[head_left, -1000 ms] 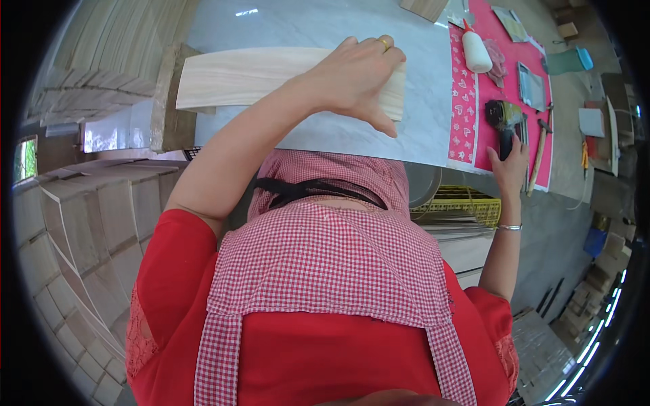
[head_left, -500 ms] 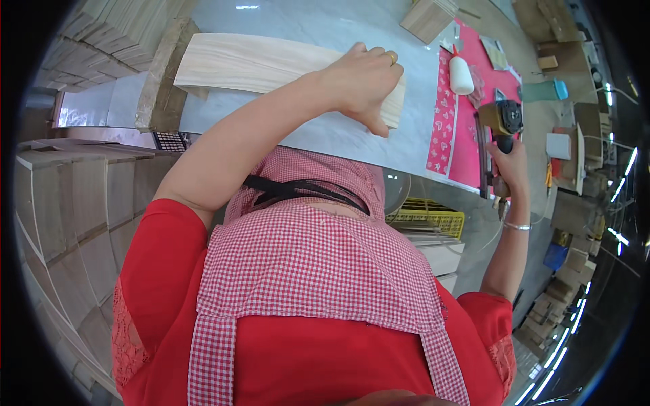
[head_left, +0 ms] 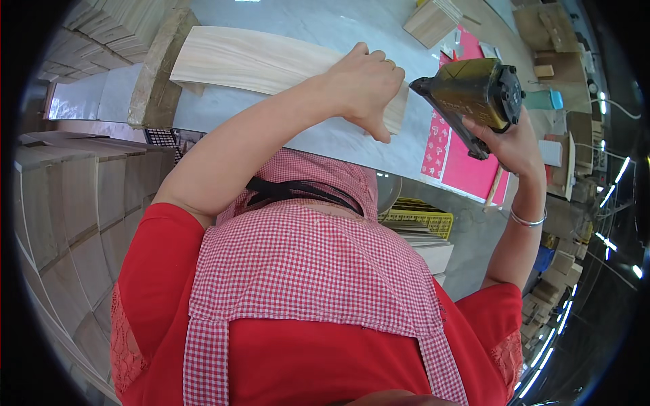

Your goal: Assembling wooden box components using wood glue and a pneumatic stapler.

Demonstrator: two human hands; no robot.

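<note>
A pale wooden piece (head_left: 254, 59) with a long flat top lies across the table, raised a little off its surface. My left hand (head_left: 367, 89) wraps over its right end, thumb on the near side and fingers on the far side. To the right, my right hand (head_left: 516, 145) grips the handle of a black and gold nail gun (head_left: 474, 91). The gun is lifted above the table, its nose pointing left toward the wooden piece's end but apart from it. The gun body hides part of the pink sheet (head_left: 467, 162) below.
A taped brown block (head_left: 161, 71) stands by the piece's left end. Stacked boards (head_left: 61, 196) fill the left side. Wooden blocks (head_left: 432, 21) sit at the table's far side. A yellow crate (head_left: 433, 220) is below the table's near edge; a teal container (head_left: 544, 100) stands right.
My right hand has raised the nail gun off the pink sheet and swung it up and left, now covering the white glue bottle. My left hand keeps its grip on the wooden piece.
</note>
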